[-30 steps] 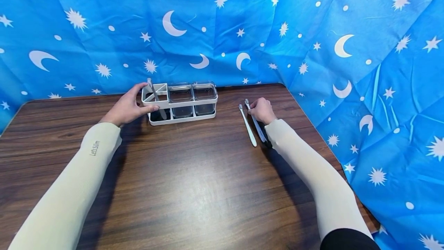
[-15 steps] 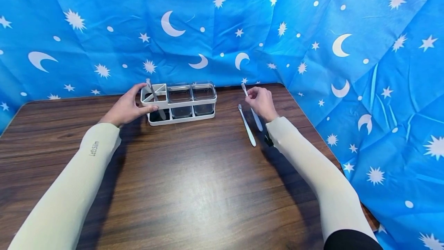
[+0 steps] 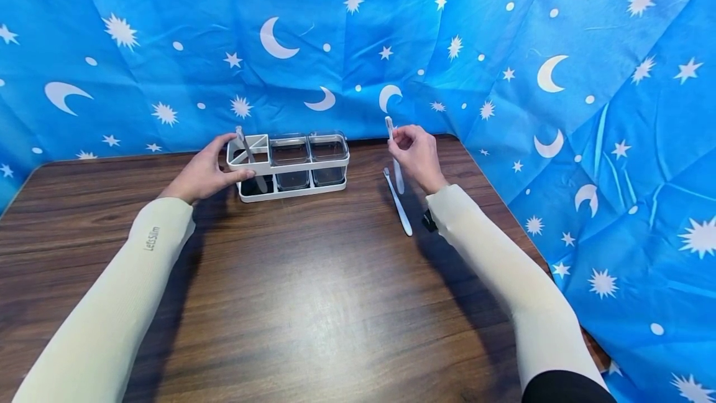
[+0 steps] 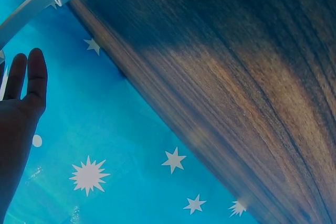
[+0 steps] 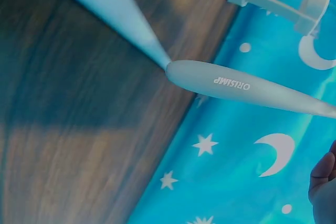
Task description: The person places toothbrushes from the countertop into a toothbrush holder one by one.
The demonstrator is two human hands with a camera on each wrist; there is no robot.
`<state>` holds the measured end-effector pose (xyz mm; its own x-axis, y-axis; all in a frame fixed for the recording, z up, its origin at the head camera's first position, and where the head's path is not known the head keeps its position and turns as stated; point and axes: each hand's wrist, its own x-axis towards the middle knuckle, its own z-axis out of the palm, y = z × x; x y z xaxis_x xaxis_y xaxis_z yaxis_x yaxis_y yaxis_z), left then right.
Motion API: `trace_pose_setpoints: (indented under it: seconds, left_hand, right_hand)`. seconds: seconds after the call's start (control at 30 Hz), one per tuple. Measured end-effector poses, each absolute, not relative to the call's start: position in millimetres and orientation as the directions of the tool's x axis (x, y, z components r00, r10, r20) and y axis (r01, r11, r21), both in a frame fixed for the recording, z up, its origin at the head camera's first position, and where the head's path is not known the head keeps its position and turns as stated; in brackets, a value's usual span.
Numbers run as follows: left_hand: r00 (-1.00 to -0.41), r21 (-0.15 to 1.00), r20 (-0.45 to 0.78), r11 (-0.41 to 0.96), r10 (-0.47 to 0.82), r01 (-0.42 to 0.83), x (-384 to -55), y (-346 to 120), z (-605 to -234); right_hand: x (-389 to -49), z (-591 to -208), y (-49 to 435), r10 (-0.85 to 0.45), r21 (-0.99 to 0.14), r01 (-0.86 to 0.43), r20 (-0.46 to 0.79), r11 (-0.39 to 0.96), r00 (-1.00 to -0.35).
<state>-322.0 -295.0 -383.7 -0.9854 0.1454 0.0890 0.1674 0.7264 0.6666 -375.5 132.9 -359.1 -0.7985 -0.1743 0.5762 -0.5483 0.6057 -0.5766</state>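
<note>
A white toothbrush holder [image 3: 309, 168] with clear cups stands at the back of the table. My left hand [image 3: 202, 173] grips its left end, thumb on the front rail; two fingers of this hand [image 4: 29, 80] show in the left wrist view. A grey toothbrush [image 3: 243, 143] leans upright in its left section. Right of the holder, my right hand [image 3: 419, 157] pinches a second toothbrush [image 3: 398, 179] near its head, bristles up and handle hanging down. The right wrist view shows its pale handle [image 5: 220, 81], printed with lettering. Another toothbrush [image 3: 399, 204] lies on the table just below.
The brown wood-grain table [image 3: 313, 303] reaches back to a blue curtain [image 3: 358, 48] with moons and stars, which also hangs along the right side. A small black object [image 3: 429, 221] shows under the right wrist.
My right hand has lifted its toothbrush off the table and tilted it upright, shifting slightly up and to the left. My left hand stays on the holder.
</note>
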Motion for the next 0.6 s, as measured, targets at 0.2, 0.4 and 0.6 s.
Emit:
trace_pose_setpoints:
  seconds: [0.2,0.4,0.6]
  left_hand:
    - [-0.986,0.670,0.087,0.724,0.144,0.165,-321.5,-295.3,-382.8]
    - [-0.987,0.666,0.075,0.730,0.142,0.156,-321.4,-294.8,-381.5]
    - [-0.987,0.661,0.074,0.734,0.141,0.154,-322.2,-294.9,-381.1]
  right_hand:
    - [-369.9,-348.9,122.3,-0.178,-0.578,-0.581,0.604,0.573,-0.777]
    - [-366.6,-340.7,112.3,-0.173,-0.582,-0.613,0.635,0.535,-0.753]
    - [-364.7,-330.7,101.1,-0.159,-0.565,-0.658,0.686,0.498,-0.710]
